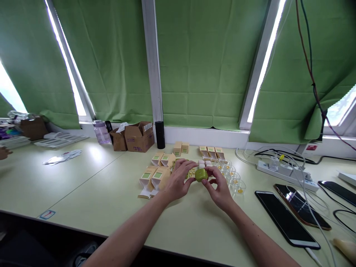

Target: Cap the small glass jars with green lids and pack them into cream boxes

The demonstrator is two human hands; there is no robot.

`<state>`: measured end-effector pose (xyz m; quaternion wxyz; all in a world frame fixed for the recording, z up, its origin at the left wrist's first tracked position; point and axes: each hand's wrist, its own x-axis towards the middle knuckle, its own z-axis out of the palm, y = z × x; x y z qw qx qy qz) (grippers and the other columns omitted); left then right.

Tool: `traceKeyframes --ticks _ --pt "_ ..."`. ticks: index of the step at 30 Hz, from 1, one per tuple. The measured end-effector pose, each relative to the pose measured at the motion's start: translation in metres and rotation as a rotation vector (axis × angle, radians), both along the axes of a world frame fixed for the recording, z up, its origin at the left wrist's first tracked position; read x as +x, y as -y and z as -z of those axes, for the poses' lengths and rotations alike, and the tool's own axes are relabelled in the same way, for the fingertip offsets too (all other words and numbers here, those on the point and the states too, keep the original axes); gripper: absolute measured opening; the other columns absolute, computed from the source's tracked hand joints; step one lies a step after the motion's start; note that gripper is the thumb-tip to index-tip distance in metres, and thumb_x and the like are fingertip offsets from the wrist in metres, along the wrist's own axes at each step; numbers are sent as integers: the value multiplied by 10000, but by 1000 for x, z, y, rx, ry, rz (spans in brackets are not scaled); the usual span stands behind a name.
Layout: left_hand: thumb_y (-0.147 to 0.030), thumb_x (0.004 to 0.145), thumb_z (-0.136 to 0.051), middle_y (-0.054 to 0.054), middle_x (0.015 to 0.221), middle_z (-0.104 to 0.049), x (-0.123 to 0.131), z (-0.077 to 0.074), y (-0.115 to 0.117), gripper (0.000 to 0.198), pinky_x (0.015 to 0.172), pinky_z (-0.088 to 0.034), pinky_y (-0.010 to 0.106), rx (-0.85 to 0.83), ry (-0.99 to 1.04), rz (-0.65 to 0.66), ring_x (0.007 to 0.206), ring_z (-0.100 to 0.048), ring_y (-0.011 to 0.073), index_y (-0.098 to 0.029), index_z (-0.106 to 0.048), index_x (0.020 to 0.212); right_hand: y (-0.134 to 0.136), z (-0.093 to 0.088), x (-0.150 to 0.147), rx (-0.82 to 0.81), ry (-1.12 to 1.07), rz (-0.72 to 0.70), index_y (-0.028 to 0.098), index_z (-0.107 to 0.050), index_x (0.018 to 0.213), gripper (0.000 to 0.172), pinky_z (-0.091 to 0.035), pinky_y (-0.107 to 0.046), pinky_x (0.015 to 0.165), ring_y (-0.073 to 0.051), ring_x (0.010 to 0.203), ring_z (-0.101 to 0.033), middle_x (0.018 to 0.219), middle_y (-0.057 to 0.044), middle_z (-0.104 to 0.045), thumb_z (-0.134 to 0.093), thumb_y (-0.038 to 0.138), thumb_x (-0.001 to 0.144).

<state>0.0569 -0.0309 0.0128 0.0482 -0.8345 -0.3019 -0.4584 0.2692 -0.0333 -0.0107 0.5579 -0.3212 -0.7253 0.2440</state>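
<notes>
Both my hands meet over the pale green table (91,193) around a small green case (201,174). My right hand (219,187) pinches the case from the right with thumb and fingers. My left hand (179,180) curls against its left side, fingertips touching it. Tan cardboard boxes with green labels (155,177) lie just left of my hands. Small clear plastic trays with yellow pieces (235,181) line up to the right. More small green and white items sit behind the case, partly hidden.
Two brown cartons (139,136), a black cylinder (160,134) and a clear bottle (101,132) stand by the window sill. Two phones (286,218) lie at the right, with a white power strip (286,172) and cables. Another person's hand (4,152) shows at the far left.
</notes>
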Motion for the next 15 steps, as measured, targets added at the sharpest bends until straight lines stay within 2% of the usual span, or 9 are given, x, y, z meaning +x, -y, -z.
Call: traceKeyframes --ticks 5,9,12,15 --pt "-69 942 -605 92 1426 -599 2 -1 4 614 1106 -472 536 17 -89 -10 1310 -456 304 -362 -521 1475 0 0 -1 19 23 7 263 -587 1201 272 -567 -299 648 -202 899 -636 1067 -59 -623 -649 380 963" --pt "-54 941 -589 81 1409 -611 3 2 4 591 1092 -483 524 7 -121 -6 1301 -471 302 -401 -584 1420 -2 2 -3 53 65 25 259 -597 1199 269 -557 -301 629 -198 866 -628 1070 -66 -630 -644 391 970" --pt "-60 942 -596 81 1349 -645 4 2 3 509 1086 -488 512 -6 -86 10 1273 -493 292 -365 -635 1348 -5 3 -4 101 98 43 252 -604 1225 276 -560 -324 673 -210 892 -633 1066 -75 -644 -618 396 991" --pt "-63 914 -643 86 1274 -672 3 2 -1 458 1090 -485 506 -30 40 10 1250 -517 284 -303 -636 1304 -5 4 -2 156 133 78 249 -581 1301 300 -571 -375 789 -239 989 -643 1114 -95 -662 -561 373 1029"
